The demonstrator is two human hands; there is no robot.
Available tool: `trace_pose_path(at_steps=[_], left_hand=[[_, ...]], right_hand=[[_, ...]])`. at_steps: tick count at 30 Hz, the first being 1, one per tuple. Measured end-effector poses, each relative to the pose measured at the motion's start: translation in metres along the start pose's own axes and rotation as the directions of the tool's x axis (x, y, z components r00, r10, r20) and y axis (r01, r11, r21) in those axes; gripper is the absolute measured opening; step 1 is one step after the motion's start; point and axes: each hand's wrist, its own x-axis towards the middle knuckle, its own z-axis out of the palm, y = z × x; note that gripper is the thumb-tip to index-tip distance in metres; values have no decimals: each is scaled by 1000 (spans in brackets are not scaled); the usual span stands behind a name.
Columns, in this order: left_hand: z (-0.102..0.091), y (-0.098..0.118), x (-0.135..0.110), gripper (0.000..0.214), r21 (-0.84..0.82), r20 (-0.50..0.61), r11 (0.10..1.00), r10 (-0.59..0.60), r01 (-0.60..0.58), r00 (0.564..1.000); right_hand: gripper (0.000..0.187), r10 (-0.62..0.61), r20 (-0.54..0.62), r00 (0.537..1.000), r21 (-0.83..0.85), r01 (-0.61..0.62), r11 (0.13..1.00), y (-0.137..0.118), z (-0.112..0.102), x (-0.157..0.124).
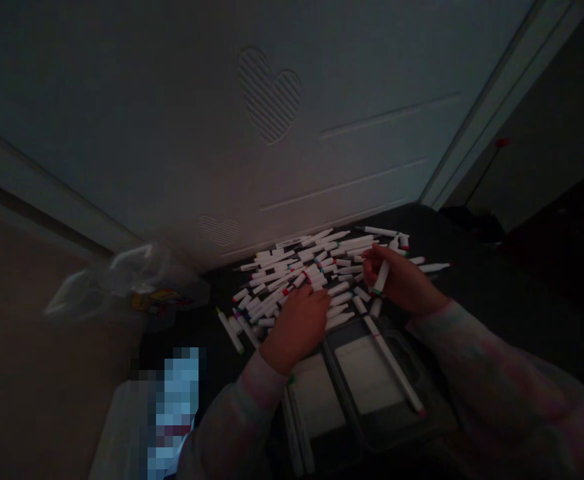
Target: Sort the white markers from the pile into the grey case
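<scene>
1. A white marker with a green end point(381, 277) sits in the right hand point(391, 275), above the far right edge of the open case point(343, 387); the thumb and fingers curl in close, leaving only a narrow gap.
2. Beyond the case, loose white markers point(317, 253) lie in a crowded, crisscrossed heap. Handling them well likely means a light pinch around one barrel at a time, lifted clear so that neighbours do not roll; in such dim light, turning the coloured end toward the eye should help tell shades apart.
3. The left hand point(297, 327) rests palm down on the heap's near side, just past the case's left half, fingers bent and fairly close together. It touches markers; whether it grips one, the view cannot tell.
4. One long marker point(389, 357) lies slantwise over the case's right half, and a pair of markers point(301, 423) lies in the left.
5. Clear plastic packaging point(167, 287) stands left of the case on the dark desk point(422, 230).
</scene>
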Motion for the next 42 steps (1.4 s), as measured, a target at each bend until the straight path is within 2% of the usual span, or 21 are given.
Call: trace_pose_path(at_steps=[14, 27, 33, 42], left_hand=[[-14, -6, -4, 24, -51, 57, 998, -28, 31, 998], [-18, -13, -6, 26, -27, 40, 998, -57, 58, 998], [-15, -17, -7, 24, 12, 47, 995, -96, 96, 994], [-15, -15, -6, 24, -12, 54, 997, -72, 73, 996]], right_hand=[[23, 7, -3, 1000, 8, -7, 1000, 1, -2, 0], [24, -2, 12, 1000, 5, 2, 1000, -1, -2, 0], [23, 28, -28, 999, 9, -28, 1000, -3, 1, -3], [22, 26, -18, 1000, 15, -26, 1000, -2, 0, -1]])
